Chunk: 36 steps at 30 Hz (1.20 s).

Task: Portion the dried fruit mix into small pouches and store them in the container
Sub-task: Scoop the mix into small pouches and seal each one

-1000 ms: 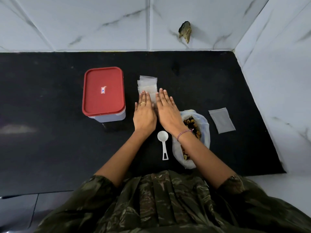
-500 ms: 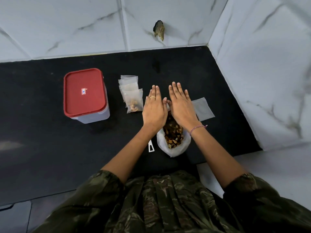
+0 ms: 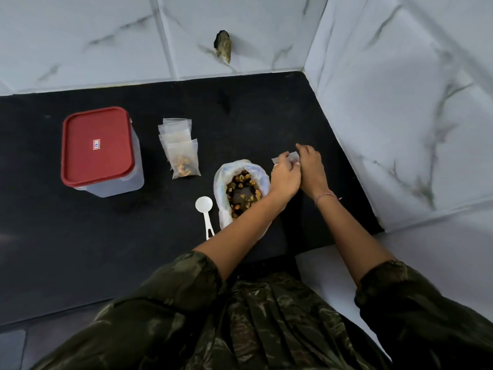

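Note:
A white bag of dried fruit mix (image 3: 241,192) stands open on the black counter (image 3: 80,236). To its right, my left hand (image 3: 284,176) and my right hand (image 3: 312,166) both pinch a small empty clear pouch (image 3: 286,157); most of the pouch is hidden behind my fingers. A white scoop (image 3: 205,213) lies left of the bag. Further left lies a pile of clear pouches (image 3: 181,148), the front one holding some fruit. The clear container with a red lid (image 3: 97,148) stands closed at the far left.
White marble walls meet at a corner on the right, close to my hands. A dark chipped hole (image 3: 223,46) marks the back wall. The counter's front edge runs near my lap.
Both hands moved right from flat over the pouch pile, past the fruit bag, and now curl round the empty pouch that lay on the counter at the right.

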### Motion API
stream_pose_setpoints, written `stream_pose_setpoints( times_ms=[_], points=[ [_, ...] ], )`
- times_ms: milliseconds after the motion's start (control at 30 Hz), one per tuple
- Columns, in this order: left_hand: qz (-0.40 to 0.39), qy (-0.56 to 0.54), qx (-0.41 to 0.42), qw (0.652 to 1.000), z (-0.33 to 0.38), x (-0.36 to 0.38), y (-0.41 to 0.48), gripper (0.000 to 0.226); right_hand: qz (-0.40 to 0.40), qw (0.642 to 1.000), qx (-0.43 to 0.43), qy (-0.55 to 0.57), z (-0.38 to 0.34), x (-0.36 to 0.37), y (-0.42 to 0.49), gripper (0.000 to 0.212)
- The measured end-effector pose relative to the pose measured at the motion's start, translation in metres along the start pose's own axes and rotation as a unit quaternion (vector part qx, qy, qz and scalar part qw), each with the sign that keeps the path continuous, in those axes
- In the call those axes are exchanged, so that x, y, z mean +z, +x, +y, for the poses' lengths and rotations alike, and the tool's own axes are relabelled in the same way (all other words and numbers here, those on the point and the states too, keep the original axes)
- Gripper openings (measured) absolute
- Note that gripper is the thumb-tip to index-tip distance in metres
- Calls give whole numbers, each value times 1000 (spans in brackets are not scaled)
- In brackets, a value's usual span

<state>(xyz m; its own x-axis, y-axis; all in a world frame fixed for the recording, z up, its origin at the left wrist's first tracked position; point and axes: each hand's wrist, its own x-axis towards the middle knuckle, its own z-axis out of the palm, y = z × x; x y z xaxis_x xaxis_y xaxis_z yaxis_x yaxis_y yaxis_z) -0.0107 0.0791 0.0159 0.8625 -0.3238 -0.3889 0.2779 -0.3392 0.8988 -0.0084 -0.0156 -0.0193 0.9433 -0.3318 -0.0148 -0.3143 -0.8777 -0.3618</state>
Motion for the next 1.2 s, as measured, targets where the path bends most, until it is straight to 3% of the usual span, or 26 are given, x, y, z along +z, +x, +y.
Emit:
stream_pose_setpoints(
  times_ms=[100, 233, 533, 733, 900, 1067, 1200],
  points=[
    [9, -43, -47, 998, -7, 17, 8, 42, -26, 998, 51, 30, 12, -1, 12, 47],
    [37, -47, -107, 992, -16, 23, 24, 57, -58, 991, 95, 69, 20, 9, 18, 49],
    [74, -38, -121, 989, -16, 24, 27, 52, -61, 977, 140, 151, 26, 15, 27, 51],
    [67, -117, -111, 985, -20, 20, 24, 46, -41, 925, 213, 312, 25, 9, 22, 49],
    [55, -162, -77, 982, -20, 11, 21, 49, 13, 866, 221, 449, 20, 0, 11, 52],
    [57, -179, -35, 982, -5, -5, 10, 44, 59, 844, 194, 496, 0, -18, -2, 47],
    [102, -186, -31, 977, 2, -30, 6, 37, 61, 835, 170, 520, -19, -29, -12, 44]
  ],
)
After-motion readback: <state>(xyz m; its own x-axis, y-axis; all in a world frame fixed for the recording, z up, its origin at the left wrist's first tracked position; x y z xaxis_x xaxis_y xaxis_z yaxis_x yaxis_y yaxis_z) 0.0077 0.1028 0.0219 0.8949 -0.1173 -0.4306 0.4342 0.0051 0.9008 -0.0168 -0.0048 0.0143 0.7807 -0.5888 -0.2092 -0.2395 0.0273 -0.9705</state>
